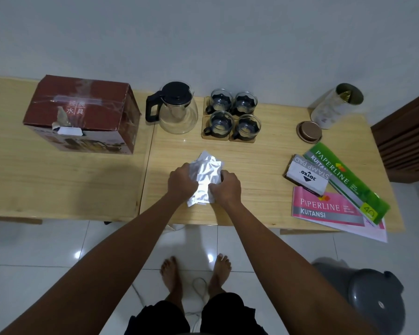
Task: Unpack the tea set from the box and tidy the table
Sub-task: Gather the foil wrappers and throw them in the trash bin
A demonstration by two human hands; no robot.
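On the wooden table [264,165], head view, items as follows. Silver foil packets [205,176]: a loose stack at the near centre, pinched from both sides, left hand [182,181] and right hand [224,187] with fingers curled shut on the edges, probably squaring them into one bundle for clearing. Tea set: glass teapot [176,108] with black lid and handle, already out and standing upright against the wall; just beside it four glass cups [234,114] in a two-by-two block on wooden coasters, grouped for order. Red box [82,113]: far left, closed flaps taped, Chinese characters reading 水具. Open tin canister [335,106] with its lid [309,131] lying apart. Stationery at right: white carton [306,176] marked JOYKO STAMP PAD; green receipt book [346,182] and pink receipt book [327,209], both PAPERLINE KUITANSI, the green numbered 40.
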